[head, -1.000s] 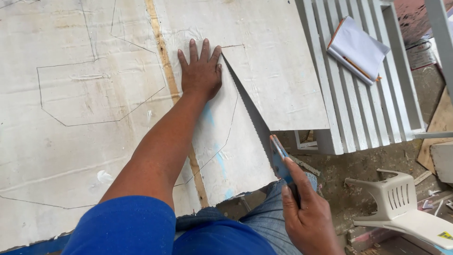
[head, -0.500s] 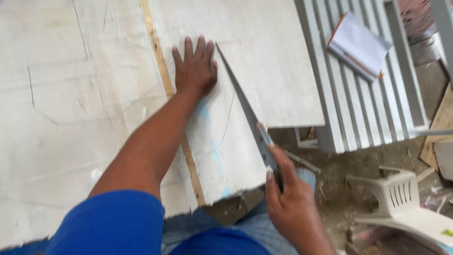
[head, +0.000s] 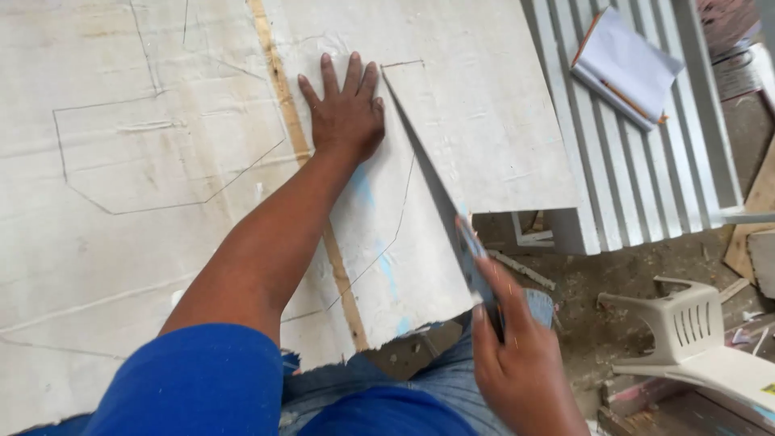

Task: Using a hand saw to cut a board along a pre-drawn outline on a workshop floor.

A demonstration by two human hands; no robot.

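The single head-worn camera is looking steeply down from above the person's shoulders, close over the white board (head: 161, 202) filling the left and centre; it is facing forward and slightly right, taking in the slatted bench (head: 638, 169) and littered ground at the right edge.

- A small yellow label-like patch (head: 764, 389) sat on the flat part of a pale cream moulded plastic chair (head: 694, 339), at about 4 o'clock in the view and at roughly 3 o'clock from the right hand (head: 525, 371), well apart from it.
- The patch was cut off by the frame's edge, too small to tell its shape.
- No package, sign or screen showed.
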